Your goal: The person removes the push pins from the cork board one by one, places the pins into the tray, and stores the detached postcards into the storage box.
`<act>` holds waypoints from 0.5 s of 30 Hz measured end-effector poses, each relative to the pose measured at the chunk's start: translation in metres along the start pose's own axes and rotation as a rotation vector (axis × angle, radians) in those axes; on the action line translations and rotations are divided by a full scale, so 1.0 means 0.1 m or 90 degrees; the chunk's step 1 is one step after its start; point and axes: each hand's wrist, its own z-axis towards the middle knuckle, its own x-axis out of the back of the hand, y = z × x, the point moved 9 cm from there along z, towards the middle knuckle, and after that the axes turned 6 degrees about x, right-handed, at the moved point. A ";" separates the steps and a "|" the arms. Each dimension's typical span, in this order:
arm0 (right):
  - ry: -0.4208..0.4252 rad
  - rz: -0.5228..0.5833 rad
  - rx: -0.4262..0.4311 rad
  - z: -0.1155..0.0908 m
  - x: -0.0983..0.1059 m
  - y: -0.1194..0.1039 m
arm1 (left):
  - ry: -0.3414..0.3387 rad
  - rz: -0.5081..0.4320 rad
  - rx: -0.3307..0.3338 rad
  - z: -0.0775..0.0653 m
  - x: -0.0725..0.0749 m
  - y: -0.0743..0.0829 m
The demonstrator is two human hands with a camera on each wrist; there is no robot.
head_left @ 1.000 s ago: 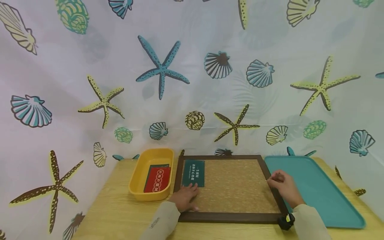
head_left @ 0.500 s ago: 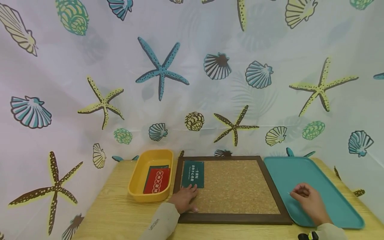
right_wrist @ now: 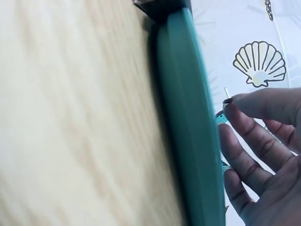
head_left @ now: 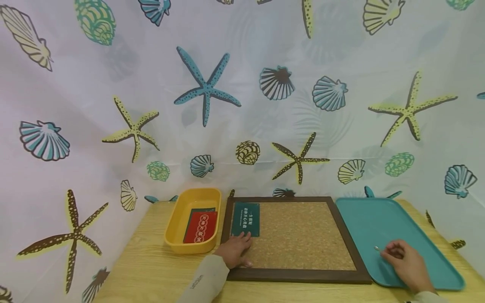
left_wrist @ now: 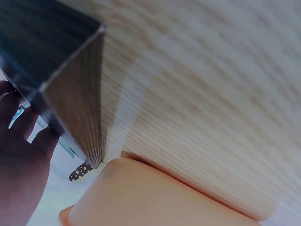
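In the head view my left hand (head_left: 235, 250) rests with fingers spread on the lower left of a framed cork board (head_left: 295, 235). Its fingertips touch the bottom edge of a dark green card (head_left: 245, 219) with white writing, which lies at the board's upper left. My right hand (head_left: 408, 263) is over the blue-green tray (head_left: 390, 219), to the right of the board. Between thumb and index finger it pinches a small metal pin (right_wrist: 227, 93), whose thin shaft sticks out in the right wrist view. Its head is hidden by the fingers.
A yellow bin (head_left: 172, 235) stands left of the board, holding a red card (head_left: 201, 227) on top of a green one. All stand on a wooden table (head_left: 140, 256). Behind hangs a white curtain (head_left: 223, 139) with shells and starfish.
My right hand has moved right, from over the board's right edge to over the tray, with the pin in its fingers. My left hand has stayed in place on the board.
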 end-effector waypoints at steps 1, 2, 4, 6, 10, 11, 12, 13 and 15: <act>-0.006 -0.004 -0.003 0.00 0.00 0.01 | -0.001 -0.002 0.000 0.00 0.00 0.00; -0.009 -0.005 -0.004 0.00 0.00 0.02 | -0.003 -0.003 0.002 0.01 -0.01 0.00; -0.013 -0.005 -0.007 0.00 0.00 0.04 | -0.004 -0.001 0.006 0.01 -0.02 -0.01; -0.015 -0.003 -0.006 -0.01 0.00 0.04 | -0.002 0.001 0.006 0.01 -0.02 -0.02; -0.016 -0.001 -0.006 -0.01 0.01 0.04 | -0.003 -0.006 0.004 0.01 -0.01 -0.01; -0.016 0.000 -0.006 -0.01 0.01 0.04 | -0.004 -0.007 0.003 0.00 0.00 0.00; -0.017 0.001 -0.007 -0.01 0.01 0.04 | -0.005 -0.010 0.004 0.00 0.00 0.00; -0.017 0.001 -0.008 -0.01 0.01 0.04 | -0.006 -0.011 0.005 0.00 0.00 0.00; -0.018 0.003 -0.013 -0.01 0.01 0.05 | -0.005 -0.011 0.006 -0.01 0.01 0.01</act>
